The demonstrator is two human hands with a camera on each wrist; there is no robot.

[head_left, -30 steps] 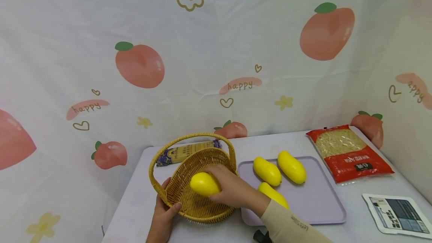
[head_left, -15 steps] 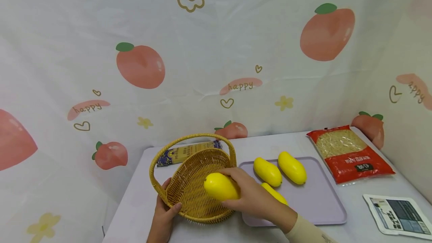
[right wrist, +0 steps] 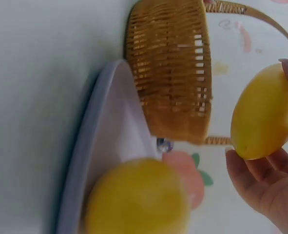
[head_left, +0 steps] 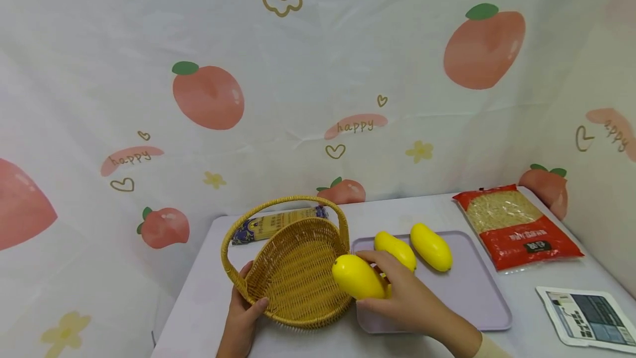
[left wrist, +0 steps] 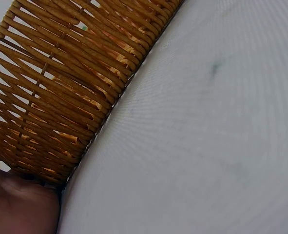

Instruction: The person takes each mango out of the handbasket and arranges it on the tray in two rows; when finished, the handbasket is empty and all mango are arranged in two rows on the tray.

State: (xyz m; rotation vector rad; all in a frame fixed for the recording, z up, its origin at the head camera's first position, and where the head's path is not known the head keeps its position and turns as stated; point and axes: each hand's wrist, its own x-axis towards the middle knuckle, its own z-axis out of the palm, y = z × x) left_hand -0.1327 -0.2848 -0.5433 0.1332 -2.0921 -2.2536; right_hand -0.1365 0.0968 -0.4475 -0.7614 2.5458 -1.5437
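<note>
My left hand (head_left: pixel 242 314) grips the left rim of a woven wicker basket (head_left: pixel 298 280), thumb over the edge and fingers outside. No fruit shows in the basket, and its handle arches up over it. My right hand (head_left: pixel 412 297) holds a smooth yellow mango (head_left: pixel 359 277) between thumb and fingers, over the left side of a lilac tray (head_left: pixel 467 303). In the right wrist view, that mango (right wrist: pixel 265 112) is raised above the tray's rim. Two more mangoes, a nearer one (head_left: pixel 396 248) and a farther one (head_left: pixel 430 247), lie on the tray; another is mostly hidden behind the right hand.
Behind the basket lies a yellow-and-blue packet (head_left: pixel 278 225). A red bag with pale contents (head_left: pixel 517 228) is at the back right, with a white printed pouch (head_left: pixel 586 316) in front of it. A patterned cloth (head_left: pixel 288 70) hangs behind the table.
My right hand has moved right with the mango, out of the basket and over the tray. The left hand and the basket have stayed in place.
</note>
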